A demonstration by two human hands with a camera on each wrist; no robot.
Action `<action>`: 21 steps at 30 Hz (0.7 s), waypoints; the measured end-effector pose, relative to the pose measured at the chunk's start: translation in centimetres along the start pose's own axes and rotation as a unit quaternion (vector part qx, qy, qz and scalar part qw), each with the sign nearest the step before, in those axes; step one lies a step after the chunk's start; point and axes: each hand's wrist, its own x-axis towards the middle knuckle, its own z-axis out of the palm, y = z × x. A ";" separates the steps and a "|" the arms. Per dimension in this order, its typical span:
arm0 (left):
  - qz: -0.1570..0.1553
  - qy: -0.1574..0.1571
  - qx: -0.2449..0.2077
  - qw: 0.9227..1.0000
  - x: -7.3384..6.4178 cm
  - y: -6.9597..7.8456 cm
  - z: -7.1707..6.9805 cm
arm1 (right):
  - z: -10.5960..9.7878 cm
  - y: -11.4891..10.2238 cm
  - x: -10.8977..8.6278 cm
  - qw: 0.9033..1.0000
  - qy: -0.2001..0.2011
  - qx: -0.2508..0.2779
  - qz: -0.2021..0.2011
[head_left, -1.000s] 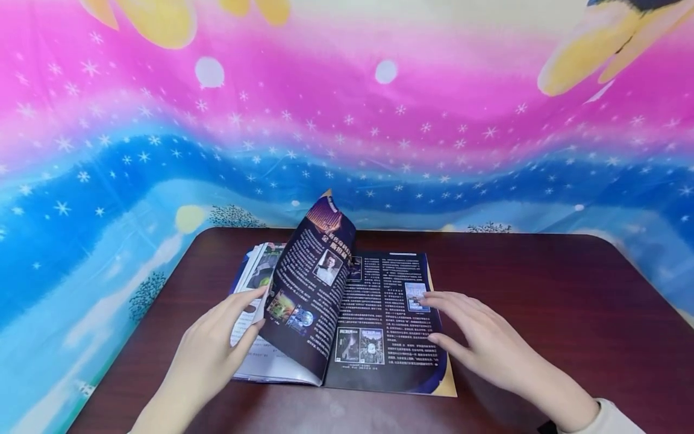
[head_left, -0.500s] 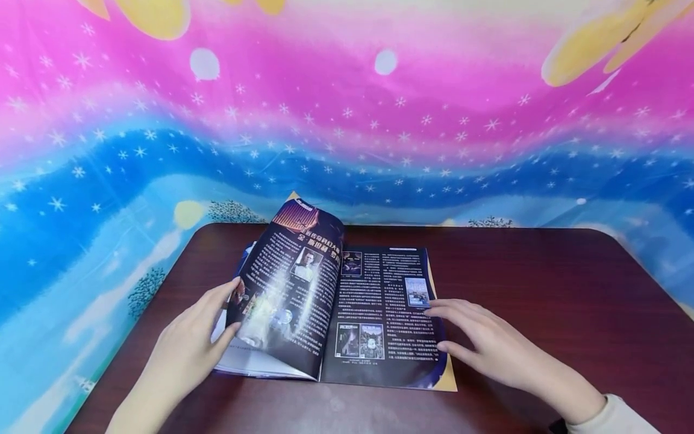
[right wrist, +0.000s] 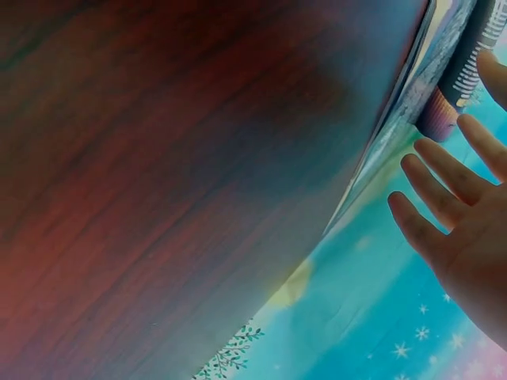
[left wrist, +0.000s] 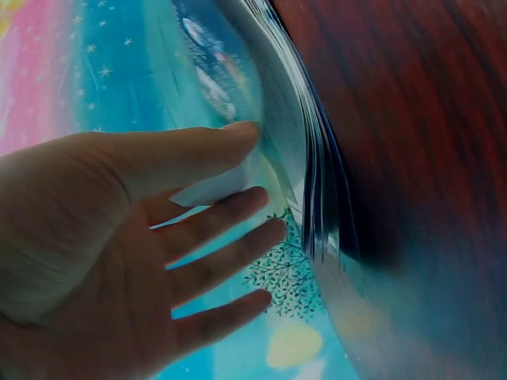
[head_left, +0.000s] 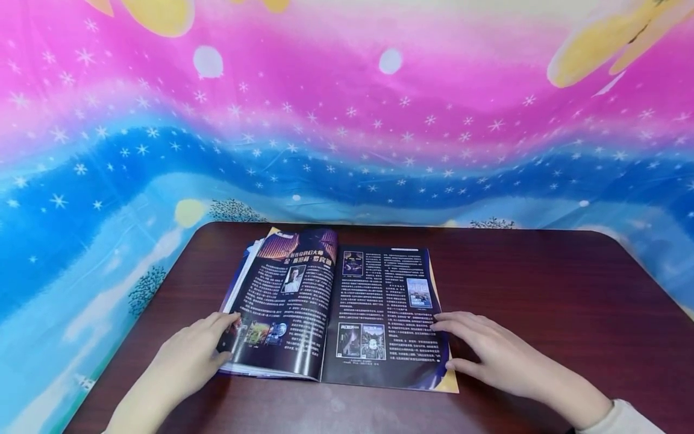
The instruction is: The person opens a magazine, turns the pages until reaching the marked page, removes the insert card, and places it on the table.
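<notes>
An open magazine (head_left: 385, 319) with dark printed pages lies on the table. Its left page (head_left: 293, 301) lies over a thick stack of pages and bends near the spine. My left hand (head_left: 190, 355) is at the lower left edge, holding the left page between thumb and index finger. In the left wrist view the page corner (left wrist: 214, 188) shows under the thumb of the left hand (left wrist: 135, 229), the other fingers spread. My right hand (head_left: 493, 352) rests at the magazine's right edge, fingers extended. The right wrist view shows the fingers of this hand (right wrist: 467, 206) spread and holding nothing.
The dark red-brown wooden table (head_left: 542, 289) extends around the magazine, mostly to the right. A pink and blue patterned cloth (head_left: 347, 120) hangs behind the table and along its sides.
The lifted page has swung left and come down onto the left stack. My left hand moved left and lower with it. The right hand shifted slightly toward me along the right edge.
</notes>
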 end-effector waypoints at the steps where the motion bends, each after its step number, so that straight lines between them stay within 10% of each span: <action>1: -0.004 -0.008 0.000 1.000 0.0 -0.1 0.1 | 0.0 0.0 0.0 1.000 -0.003 -0.001 0.000; 9: -0.049 -0.089 -0.017 0.995 0.4 -1.2 0.9 | 0.4 0.4 -0.2 0.998 -0.052 0.020 0.022; 21: -0.056 -0.115 -0.032 0.991 1.0 -1.5 1.1 | 1.0 0.7 0.3 0.999 -0.051 0.005 0.013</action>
